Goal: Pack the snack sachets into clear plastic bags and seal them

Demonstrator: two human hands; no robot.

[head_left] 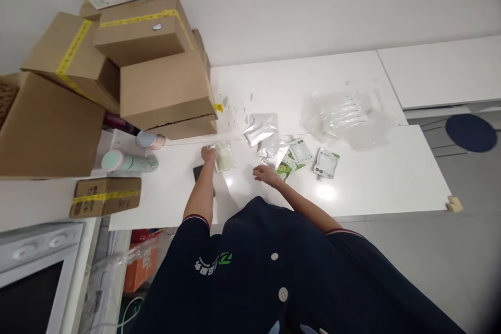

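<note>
My left hand [209, 154] is closed on the upper left corner of a clear packet [224, 160] with pale contents, which lies on the white table. A dark phone-like slab [198, 172] lies partly hidden under my left forearm. My right hand [266, 174] hovers near the table with its fingers curled, and I see nothing in them. Just beyond it lie several silver pouches [260, 128] and green-and-white pouches with an avocado picture [285, 168]. Farther right is a single white-and-green spouted pouch [326, 164].
Crumpled clear plastic bags [340, 117] lie at the back right of the table [376, 182]. Stacked cardboard boxes [166, 86] stand at the left, beside a mint-green bottle [129, 162], a small pink-and-blue jar [151, 140] and a taped box [106, 197]. A dark blue stool [470, 132] is beyond the right edge.
</note>
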